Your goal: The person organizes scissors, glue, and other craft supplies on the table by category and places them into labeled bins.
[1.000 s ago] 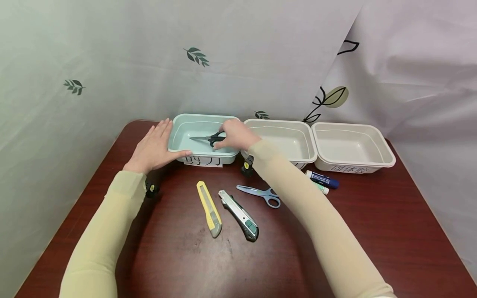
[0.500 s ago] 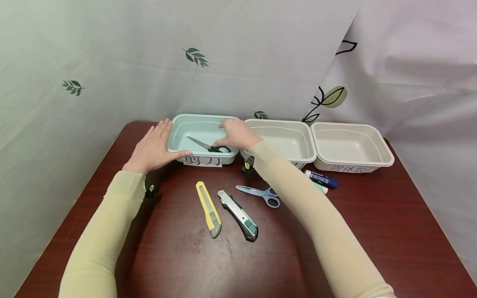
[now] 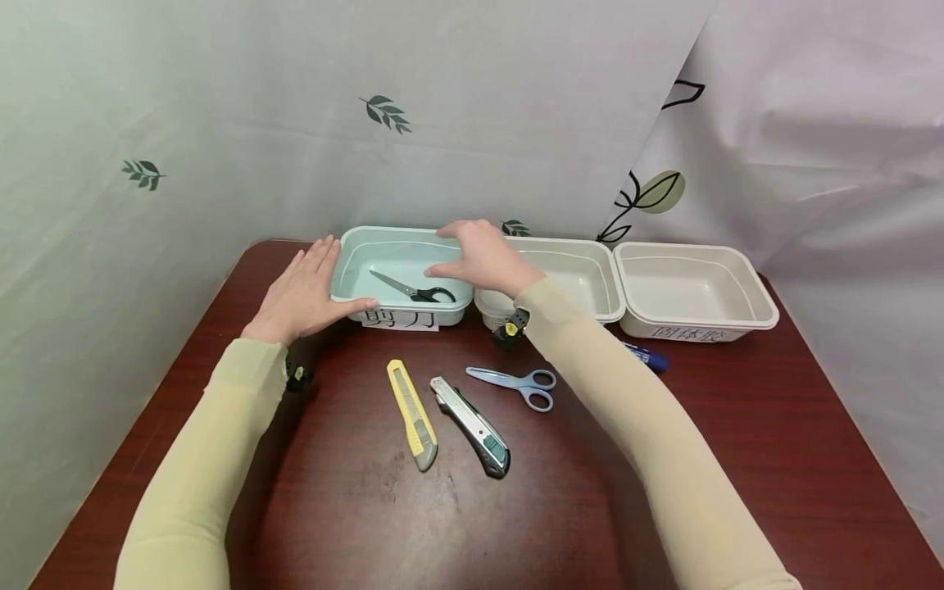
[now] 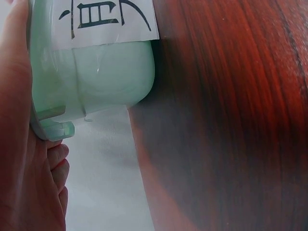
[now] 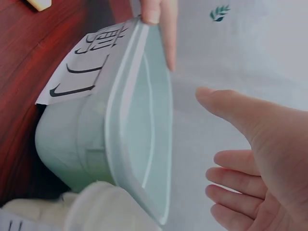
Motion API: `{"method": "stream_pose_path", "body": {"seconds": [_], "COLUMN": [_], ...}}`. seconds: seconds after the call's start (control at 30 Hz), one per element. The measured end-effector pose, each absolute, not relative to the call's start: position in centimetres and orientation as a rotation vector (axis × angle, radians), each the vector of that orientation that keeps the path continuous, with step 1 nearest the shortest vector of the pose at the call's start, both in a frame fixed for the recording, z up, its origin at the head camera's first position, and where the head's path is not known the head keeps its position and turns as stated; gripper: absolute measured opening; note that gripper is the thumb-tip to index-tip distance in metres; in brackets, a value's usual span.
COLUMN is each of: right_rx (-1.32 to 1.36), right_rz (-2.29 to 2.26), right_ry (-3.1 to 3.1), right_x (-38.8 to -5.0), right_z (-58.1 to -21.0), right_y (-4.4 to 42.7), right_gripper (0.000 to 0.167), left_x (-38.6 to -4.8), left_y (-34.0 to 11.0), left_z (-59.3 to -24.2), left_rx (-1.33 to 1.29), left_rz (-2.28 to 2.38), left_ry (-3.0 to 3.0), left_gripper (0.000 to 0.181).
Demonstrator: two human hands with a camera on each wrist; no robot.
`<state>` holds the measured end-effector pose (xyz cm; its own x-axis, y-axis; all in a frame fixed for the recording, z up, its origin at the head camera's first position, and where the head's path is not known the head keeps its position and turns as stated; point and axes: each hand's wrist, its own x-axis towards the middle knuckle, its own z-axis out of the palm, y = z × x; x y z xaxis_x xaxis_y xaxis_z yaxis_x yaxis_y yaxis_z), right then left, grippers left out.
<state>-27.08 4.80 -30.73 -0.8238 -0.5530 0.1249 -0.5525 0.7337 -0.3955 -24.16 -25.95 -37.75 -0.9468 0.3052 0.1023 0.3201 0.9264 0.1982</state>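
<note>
Black-handled scissors (image 3: 413,288) lie in the light blue-green bin (image 3: 354,288), which has a paper label on its front. My left hand (image 3: 295,299) rests at the bin's left end, fingers straight along the side and thumb on the front rim. Above the bin's right end is my right hand (image 3: 483,258), thumb and fingers spread with nothing between them; the right wrist view shows this hand (image 5: 284,159) apart from the rim. On the table in front lie a yellow utility knife (image 3: 413,414), a silver-and-black utility knife (image 3: 472,428) and blue scissors (image 3: 516,383).
Two off-white bins stand in line to the right, a middle bin (image 3: 583,283) partly behind my right wrist and a labelled right bin (image 3: 693,287). A blue tube (image 3: 649,358) lies before them, partly covered by my sleeve. A patterned curtain (image 3: 295,123) hangs behind the table.
My right hand has let go of the black-handled scissors, which dropped flat into the bin. It has then lifted slightly and shifted right. My left hand has stayed put.
</note>
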Motion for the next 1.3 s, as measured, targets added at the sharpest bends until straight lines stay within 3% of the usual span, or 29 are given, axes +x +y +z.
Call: {"method": "stream_pose_path", "body": {"seconds": [0.4,1.3], "right_rx": [-0.996,-1.131], "right_rz": [-0.739,-0.903], "right_ry": [2.93,2.906], "right_x": [-25.2,-18.8], "right_z": [-29.8,-31.9], "right_y": [7.8,14.5], "right_gripper": [0.074,0.078], "left_x": [-24.2,-24.2], "left_y": [-26.0,-26.1], "left_z": [-37.9,-37.8], "left_rx": [-0.499,-0.499], "left_rz": [-0.317,-0.335], "left_ry": [-3.014,-3.025], "left_gripper": [0.12,0.12]}}
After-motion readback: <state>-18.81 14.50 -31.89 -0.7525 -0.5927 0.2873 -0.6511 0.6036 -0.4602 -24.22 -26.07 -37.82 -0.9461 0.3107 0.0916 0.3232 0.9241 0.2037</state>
